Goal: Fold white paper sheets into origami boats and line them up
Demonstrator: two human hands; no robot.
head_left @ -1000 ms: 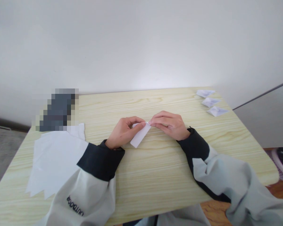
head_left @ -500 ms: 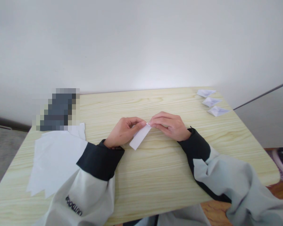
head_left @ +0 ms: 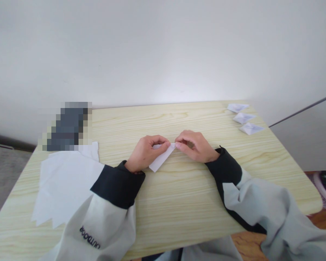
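Observation:
A narrow folded strip of white paper slants above the middle of the table, its lower end pointing toward me. My left hand pinches it near the upper end between thumb and fingers, covering part of its left side. At the paper's upper right tip, my right hand closes thumb and forefinger on the corner. The fold under the fingertips is too small to make out.
Sheets of white paper lie at the left, partly under my left sleeve. Behind them is a blurred dark flat object. Three folded white paper pieces sit in a column at the far right of the wooden table, near the wall.
My right fingers have drawn slightly right, to the tip of the paper, and are more curled. The left hand has shifted a little right and covers more of the strip.

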